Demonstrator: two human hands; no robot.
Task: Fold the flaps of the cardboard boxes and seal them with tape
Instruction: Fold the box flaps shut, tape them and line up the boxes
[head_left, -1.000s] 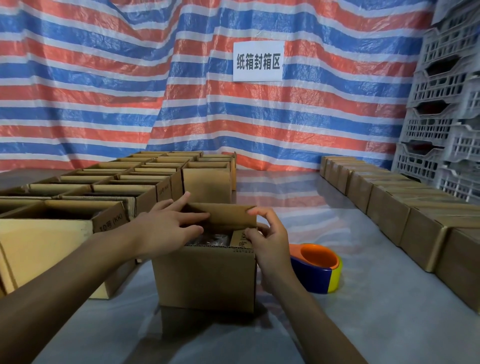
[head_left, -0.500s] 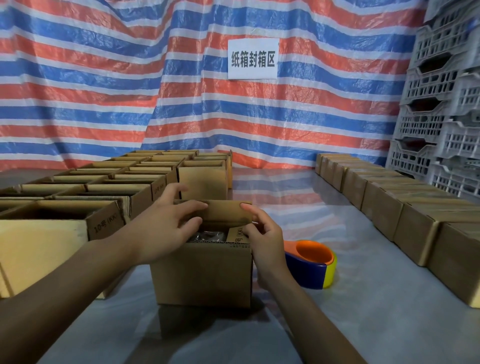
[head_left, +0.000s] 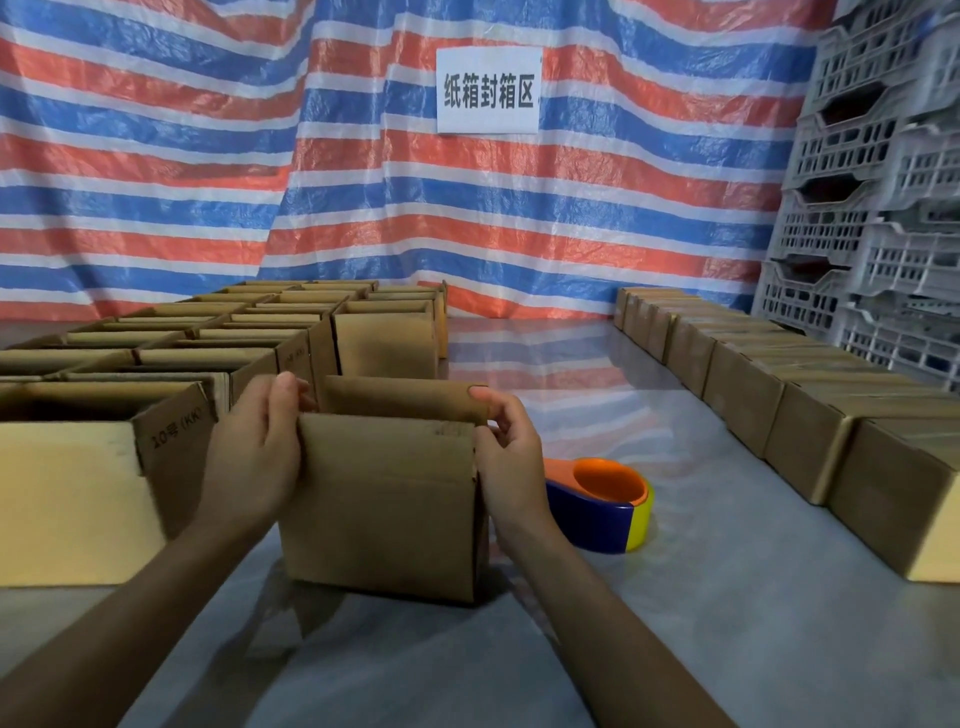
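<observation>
A small brown cardboard box (head_left: 384, 519) stands on the grey table right in front of me. Its near flap stands upright and its far flap (head_left: 400, 397) rises behind it, so the inside is hidden. My left hand (head_left: 254, 457) lies against the box's left side with its fingers along the near flap's left edge. My right hand (head_left: 506, 457) holds the right top corner, its fingers curled over the far flap's right end. An orange, blue and yellow tape dispenser (head_left: 602, 506) lies on the table just right of the box.
Several open boxes (head_left: 171, 358) fill the table's left side, the nearest (head_left: 78, 483) close to my left arm. A row of closed boxes (head_left: 779, 395) runs along the right edge. Grey plastic crates (head_left: 872, 208) are stacked at the far right. A striped tarp hangs behind.
The near flap has come up and now hides the contents. My left hand has moved from on top of the box down to its left side; my right hand stays at the right corner.
</observation>
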